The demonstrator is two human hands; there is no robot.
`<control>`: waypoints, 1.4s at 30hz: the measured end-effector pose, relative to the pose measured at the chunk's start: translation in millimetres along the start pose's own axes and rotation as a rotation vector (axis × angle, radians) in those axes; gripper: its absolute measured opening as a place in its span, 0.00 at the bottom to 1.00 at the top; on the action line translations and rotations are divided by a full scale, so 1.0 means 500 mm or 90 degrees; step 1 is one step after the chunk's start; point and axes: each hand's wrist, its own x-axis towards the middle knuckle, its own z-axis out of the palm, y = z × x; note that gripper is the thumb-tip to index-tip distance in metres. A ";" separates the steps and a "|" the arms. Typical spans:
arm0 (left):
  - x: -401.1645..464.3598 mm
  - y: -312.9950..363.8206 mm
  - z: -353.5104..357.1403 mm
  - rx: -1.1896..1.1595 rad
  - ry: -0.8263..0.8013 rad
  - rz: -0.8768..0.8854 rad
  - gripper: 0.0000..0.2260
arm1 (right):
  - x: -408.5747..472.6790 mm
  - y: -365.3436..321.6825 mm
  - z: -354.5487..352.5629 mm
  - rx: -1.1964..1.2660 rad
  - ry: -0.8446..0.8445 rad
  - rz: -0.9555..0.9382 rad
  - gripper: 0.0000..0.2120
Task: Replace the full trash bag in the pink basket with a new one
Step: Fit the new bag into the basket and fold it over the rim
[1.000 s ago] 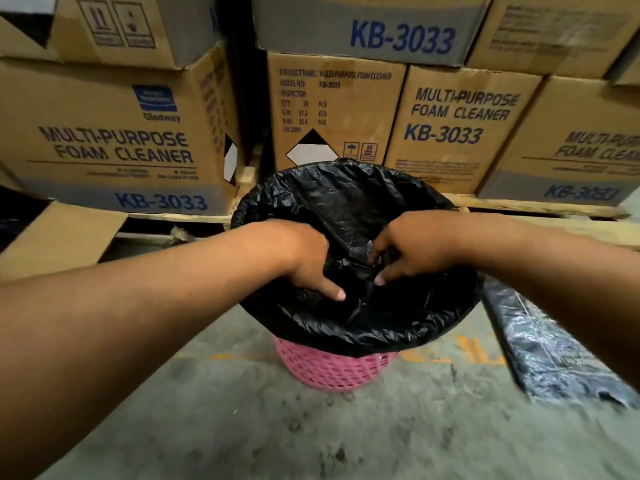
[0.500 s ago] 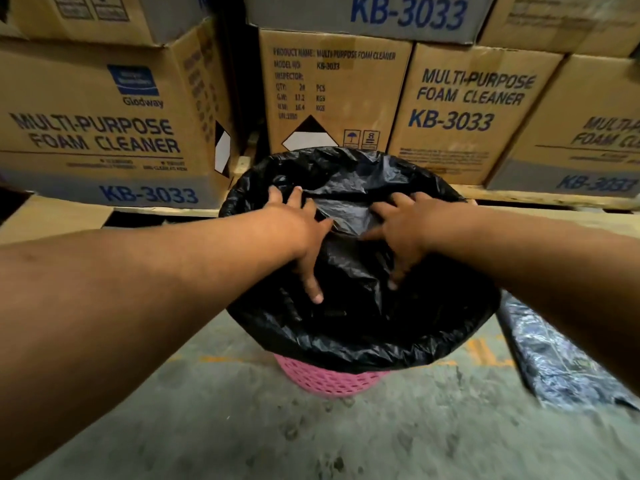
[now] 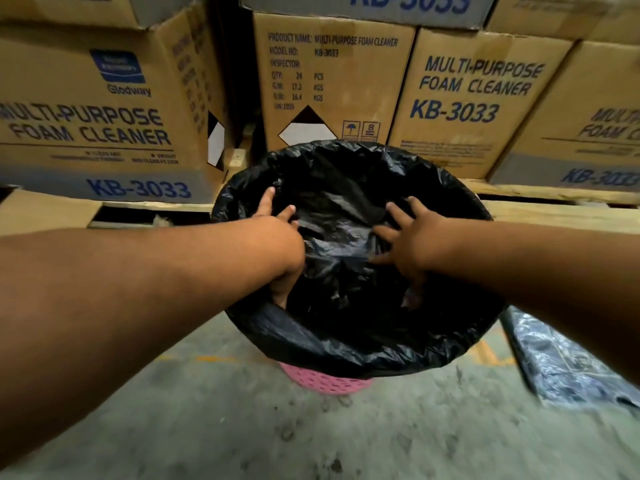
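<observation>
A black trash bag lines the pink basket and is folded over its rim, so only the basket's lower wall shows. Both my hands are inside the bag's mouth. My left hand presses flat against the left inner wall with fingers spread. My right hand presses the plastic at the right of the middle, fingers apart. Neither hand grips anything. The bottom of the bag is too dark to see.
Stacked cardboard boxes of foam cleaner stand on a wooden pallet right behind the basket. A crumpled shiny black bag lies on the concrete floor at the right. A flat cardboard flap sits at the left.
Both hands have moved from pinching plastic at the middle of the opening to spreading apart and deeper inside, pushing the bag outward. The camera has come closer.
</observation>
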 end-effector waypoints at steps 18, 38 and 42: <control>-0.079 -0.030 -0.056 -0.065 0.014 0.028 0.56 | 0.001 -0.004 0.002 0.117 0.067 -0.130 0.23; -0.218 -0.077 -0.025 -0.488 0.340 -0.066 0.45 | -0.224 0.075 0.046 0.401 0.299 0.110 0.45; -0.238 -0.049 0.047 -0.690 0.353 -0.049 0.46 | -0.230 0.017 0.132 0.610 0.334 0.081 0.46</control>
